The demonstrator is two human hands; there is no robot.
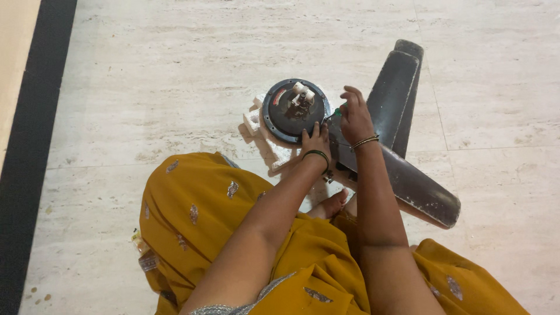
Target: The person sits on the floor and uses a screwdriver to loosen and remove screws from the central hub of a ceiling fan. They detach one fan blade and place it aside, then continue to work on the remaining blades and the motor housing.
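Head view, looking down at a person seated on a pale stone floor [146,87] in a mustard-yellow garment [192,221]. A ceiling fan motor [290,109] — a round, dark disc with a white terminal block and short wires at its centre — lies flat on the floor just ahead of the knees, resting on a block of white foam packing [256,119], which cradles it from below; nothing else sits in the foam. Two dark fan blades [396,93] extend from the motor's right side, one pointing away and one [420,189] angled back toward the person's right; both look dusty and dull. The left hand [315,140], fingers spread, presses on the near right edge of the motor. The right hand [354,114] is curled just beside the motor's right rim, pinching a small green-handled tool [338,109] whose tip meets the motor — the tool is mostly hidden. Bangles ring both wrists. A bare foot [332,205] shows between the forearms.
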